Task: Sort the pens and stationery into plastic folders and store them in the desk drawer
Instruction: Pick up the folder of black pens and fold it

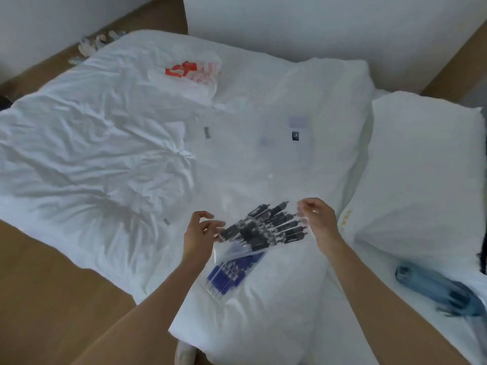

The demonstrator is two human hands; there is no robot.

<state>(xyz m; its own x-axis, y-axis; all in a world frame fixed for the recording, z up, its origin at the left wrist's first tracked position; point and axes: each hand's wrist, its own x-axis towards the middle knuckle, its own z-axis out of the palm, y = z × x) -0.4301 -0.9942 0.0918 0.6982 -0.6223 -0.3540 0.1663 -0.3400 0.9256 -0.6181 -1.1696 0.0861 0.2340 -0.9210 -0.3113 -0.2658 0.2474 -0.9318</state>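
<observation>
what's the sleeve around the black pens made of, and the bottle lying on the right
The sleeve around the black pens looks like thin clear plastic film: the pens show straight through it and its edge catches glare. The bottle looks like translucent blue plastic with a smooth finish, though tinted glass cannot be ruled out from this blurred view.

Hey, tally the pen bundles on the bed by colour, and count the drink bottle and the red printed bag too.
Black pen bundles: 1
Blue pen bundles: 1
Blue drink bottles: 1
Red printed bags: 1
Total: 4
</observation>
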